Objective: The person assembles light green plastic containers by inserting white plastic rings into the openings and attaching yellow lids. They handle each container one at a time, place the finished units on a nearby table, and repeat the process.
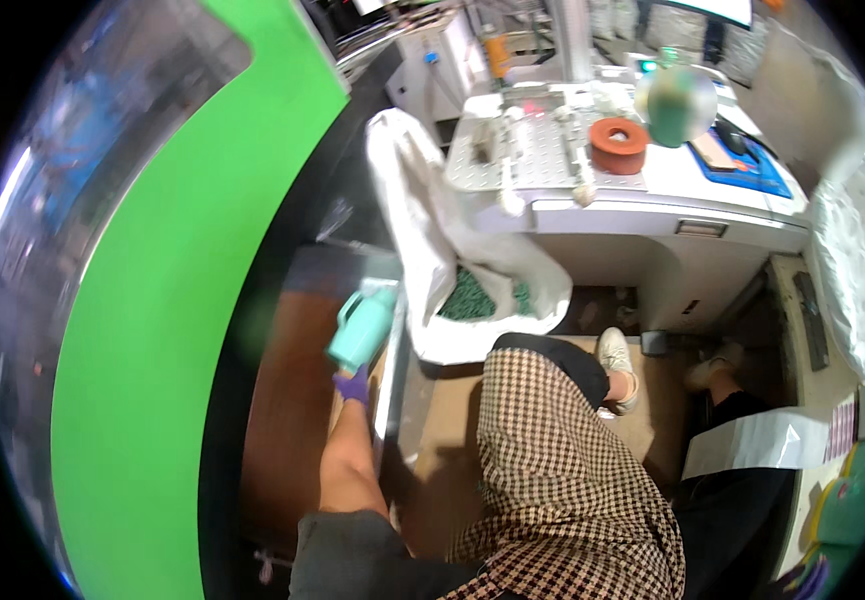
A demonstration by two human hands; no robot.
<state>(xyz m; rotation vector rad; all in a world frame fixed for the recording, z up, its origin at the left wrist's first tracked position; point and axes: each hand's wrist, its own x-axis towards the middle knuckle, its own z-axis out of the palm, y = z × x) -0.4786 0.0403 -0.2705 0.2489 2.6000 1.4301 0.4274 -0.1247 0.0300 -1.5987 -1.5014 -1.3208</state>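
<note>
My left hand, in a purple glove, reaches forward over a brown-bottomed trough. Its fingers are closed at the near end of a mint-green plastic jug with a loop handle on its left side. The jug lies tilted, its far end pointing away from me. Down at the lower right rim, a bit of purple glove, seemingly my right hand, shows beside several green plastic containers. Its fingers are blurred and mostly cut off, so its grip is unclear.
A green machine panel rises at the left of the brown trough. An open white sack holds green scraps. Ahead stands a white workbench with an orange-red ring and a blue mat.
</note>
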